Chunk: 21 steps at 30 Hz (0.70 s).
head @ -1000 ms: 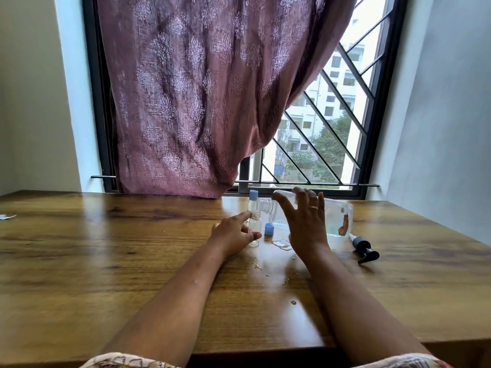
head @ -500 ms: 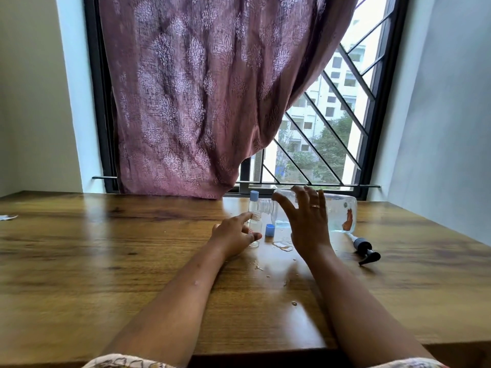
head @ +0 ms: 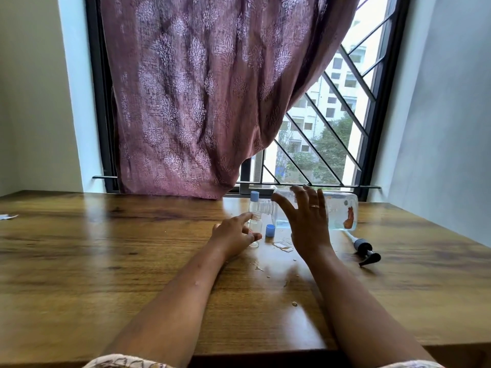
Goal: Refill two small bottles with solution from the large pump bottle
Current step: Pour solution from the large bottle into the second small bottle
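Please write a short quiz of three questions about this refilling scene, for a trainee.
1. True or false: the black pump head is screwed onto the large clear plastic bottle.
2. Which hand steadies the open small clear bottle? A) left hand B) right hand
3. Fill in: the loose blue cap stands on the wooden ____.

Key:
1. False; it lies on the table, right of the bottle.
2. A; the right hand tips the large bottle, whose mouth is at the small one's neck.
3. table.
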Available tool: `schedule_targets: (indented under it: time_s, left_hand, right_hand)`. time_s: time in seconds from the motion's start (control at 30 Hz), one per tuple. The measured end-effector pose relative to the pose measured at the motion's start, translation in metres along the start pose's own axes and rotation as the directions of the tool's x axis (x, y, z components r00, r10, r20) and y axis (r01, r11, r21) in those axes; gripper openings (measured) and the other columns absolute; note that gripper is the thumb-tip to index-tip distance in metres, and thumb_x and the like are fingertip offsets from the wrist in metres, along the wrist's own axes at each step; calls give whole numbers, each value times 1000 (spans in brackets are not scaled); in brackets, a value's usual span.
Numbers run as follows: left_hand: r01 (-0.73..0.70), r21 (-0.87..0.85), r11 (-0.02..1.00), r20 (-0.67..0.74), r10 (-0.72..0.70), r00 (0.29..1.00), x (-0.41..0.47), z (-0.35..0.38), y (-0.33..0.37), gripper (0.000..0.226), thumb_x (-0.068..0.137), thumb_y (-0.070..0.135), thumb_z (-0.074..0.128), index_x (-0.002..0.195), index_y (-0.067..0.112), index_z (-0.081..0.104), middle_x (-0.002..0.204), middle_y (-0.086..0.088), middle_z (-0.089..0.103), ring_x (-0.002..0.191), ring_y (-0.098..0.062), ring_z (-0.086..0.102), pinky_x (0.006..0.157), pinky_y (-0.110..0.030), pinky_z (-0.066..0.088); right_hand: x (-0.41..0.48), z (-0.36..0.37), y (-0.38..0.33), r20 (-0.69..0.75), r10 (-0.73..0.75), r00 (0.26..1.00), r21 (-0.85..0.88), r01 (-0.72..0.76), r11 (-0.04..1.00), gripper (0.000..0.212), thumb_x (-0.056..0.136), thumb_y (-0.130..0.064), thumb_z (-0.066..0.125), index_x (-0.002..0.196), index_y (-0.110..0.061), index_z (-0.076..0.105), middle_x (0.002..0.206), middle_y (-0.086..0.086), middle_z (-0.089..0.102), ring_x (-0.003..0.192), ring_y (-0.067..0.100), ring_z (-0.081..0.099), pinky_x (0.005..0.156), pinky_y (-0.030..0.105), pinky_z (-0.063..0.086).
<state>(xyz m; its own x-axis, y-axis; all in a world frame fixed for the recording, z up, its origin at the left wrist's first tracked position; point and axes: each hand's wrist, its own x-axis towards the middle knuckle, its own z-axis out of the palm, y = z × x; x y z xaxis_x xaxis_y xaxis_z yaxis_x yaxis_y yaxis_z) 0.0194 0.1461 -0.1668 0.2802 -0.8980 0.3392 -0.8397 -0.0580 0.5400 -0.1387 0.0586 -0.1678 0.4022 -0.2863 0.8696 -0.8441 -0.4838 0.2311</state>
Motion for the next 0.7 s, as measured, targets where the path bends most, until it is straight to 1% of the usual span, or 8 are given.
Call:
schedule_targets:
  time_s: [0.3,0.7]
  left_hand:
    - [8,16,1000,-7,-8,1000,1,1,0,63,85,45,62,140,31,37,118,1,66,118,-20,54,103,-39,32]
    - [4,16,1000,-2,-4,1000,0,1,1,65,85,45,61,142,30,34,120,0,65,119,-21,54,104,-41,31]
  right_hand:
    - [1,0,0,-66,-7,998,36,10,999,93,55,15,49,132,-36,38,128,9,36,122,34,36,112,49,18]
    - [2,-2,0,-96,-28,995,30,31,999,101,51,20,57,132,-36,36,128,10,36,123,34,34,113,47,15]
